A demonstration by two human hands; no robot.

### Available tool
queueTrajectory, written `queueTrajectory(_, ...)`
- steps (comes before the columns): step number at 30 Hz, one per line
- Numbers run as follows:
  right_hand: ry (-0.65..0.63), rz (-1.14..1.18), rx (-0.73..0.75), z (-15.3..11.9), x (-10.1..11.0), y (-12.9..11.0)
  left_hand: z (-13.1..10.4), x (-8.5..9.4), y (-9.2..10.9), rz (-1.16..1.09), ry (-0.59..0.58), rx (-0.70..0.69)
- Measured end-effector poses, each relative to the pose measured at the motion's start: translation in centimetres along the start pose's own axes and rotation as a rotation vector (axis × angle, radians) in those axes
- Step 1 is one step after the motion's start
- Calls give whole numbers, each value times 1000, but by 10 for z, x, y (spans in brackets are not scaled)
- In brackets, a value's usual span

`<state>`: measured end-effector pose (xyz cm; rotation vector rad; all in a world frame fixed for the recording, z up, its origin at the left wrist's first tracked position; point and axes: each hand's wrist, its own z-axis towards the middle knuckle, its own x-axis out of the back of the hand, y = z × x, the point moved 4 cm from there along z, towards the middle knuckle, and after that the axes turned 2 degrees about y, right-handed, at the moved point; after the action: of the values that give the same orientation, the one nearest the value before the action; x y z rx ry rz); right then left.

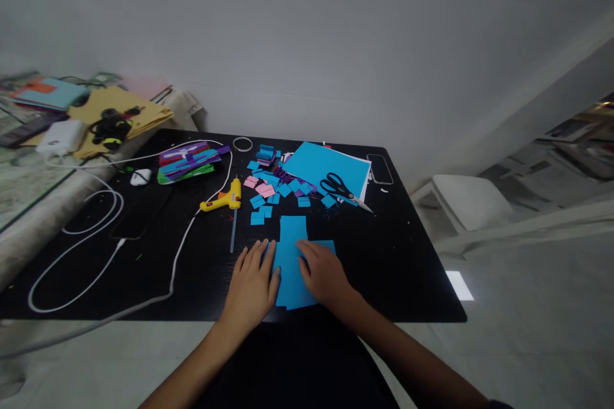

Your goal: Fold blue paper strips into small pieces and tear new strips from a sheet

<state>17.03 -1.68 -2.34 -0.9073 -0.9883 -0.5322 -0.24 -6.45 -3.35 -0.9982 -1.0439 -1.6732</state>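
A cross-shaped piece of blue paper [291, 275] lies near the table's front edge. My left hand [252, 281] rests flat on its left arm, fingers stretched out, covering most of that side. On the right side, my right hand [323, 271] lies over the paper with its fingers bent and the thumb apart from the index finger; some fingers are hidden. Beyond the hands are several small blue paper pieces [258, 218] and a few pink ones [265, 190]. Black-handled scissors [338, 188] lie partly on a large blue sheet [326, 163].
A yellow glue gun [225, 197] with a glue stick and cord sits left of centre. Further left are a phone [139, 214], a white cable [77, 249] and a stack of coloured paper strips [189, 162]. A white chair [463, 201] stands beyond the right edge.
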Motion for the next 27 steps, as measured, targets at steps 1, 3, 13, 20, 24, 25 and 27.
queueTrajectory(1, 1, -8, -21, -2, 4, 5, 0, 0, 0, 0, -1, -2)
queueTrajectory(3, 1, -17, -57, -6, 12, 14, 0, 0, 1, 4, -10, -6)
queueTrajectory(13, 42, -117, -109, 7, 26, 12, 0, -1, 0, 23, -28, -17)
queueTrajectory(20, -237, -131, -126, 52, -5, -30, -2, 1, 0, 28, -3, -15)
queueTrajectory(24, -294, -142, -195, 55, -7, -29, -2, 1, 0, 39, -16, -20)
queueTrajectory(25, -296, -144, -216, 54, -6, -26, -2, 1, 0, 38, -16, -19)
queueTrajectory(27, -292, -152, -257, 51, -2, -17, -2, 1, 0, 29, -11, -17)
